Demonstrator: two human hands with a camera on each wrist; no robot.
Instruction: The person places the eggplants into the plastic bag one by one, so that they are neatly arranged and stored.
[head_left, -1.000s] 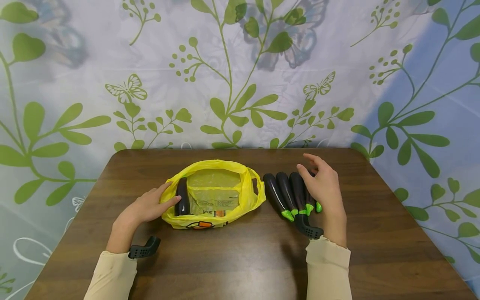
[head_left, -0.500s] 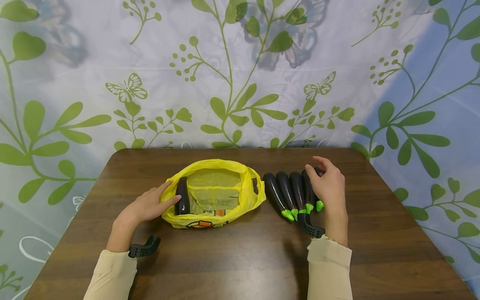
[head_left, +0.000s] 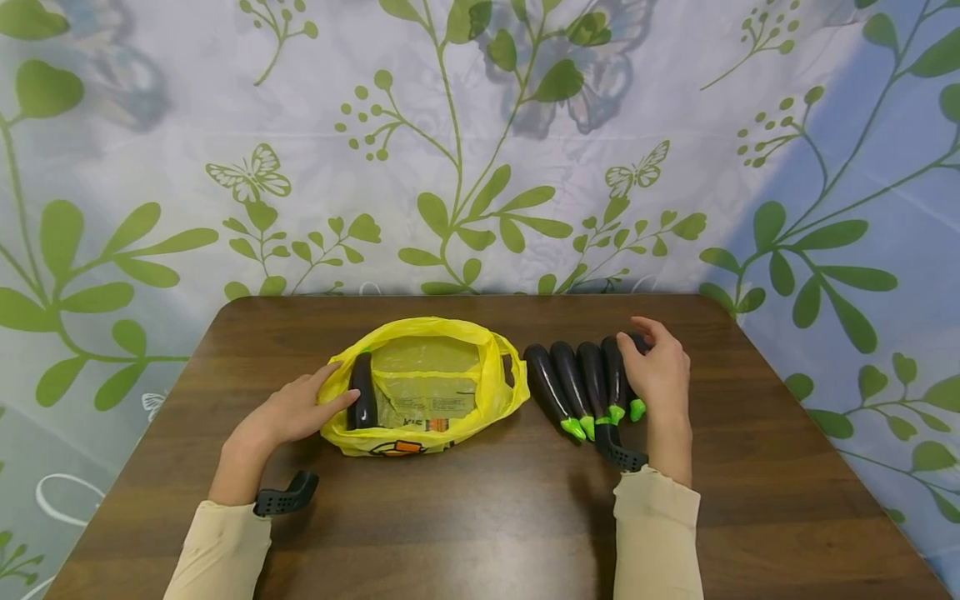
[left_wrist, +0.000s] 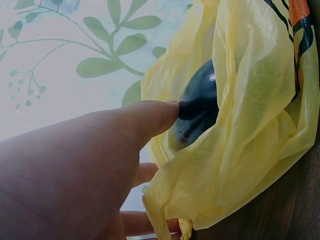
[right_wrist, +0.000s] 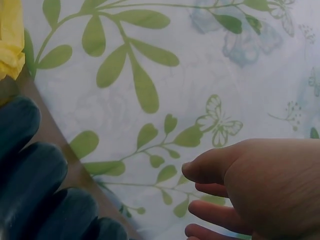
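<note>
A yellow plastic bag lies with its mouth spread, one dark purple eggplant inside along its left side. My left hand holds the bag's left edge, fingers outside and thumb inside. In the left wrist view, that thumb touches the glossy eggplant. To the right of the bag, several eggplants with green stem ends lie side by side in a row. Over the right end of this row is my right hand, fingers loosely bent with nothing between them. It partly covers the rightmost eggplant.
Everything stands on a dark brown wooden table. A cloth backdrop printed with green leaves and butterflies hangs behind the table's far edge. Black curved mounts are strapped at both wrists.
My right hand has shifted right and slightly nearer, along the eggplant row, uncovering more of the eggplants. The left hand, bag and eggplants stay where they were.
</note>
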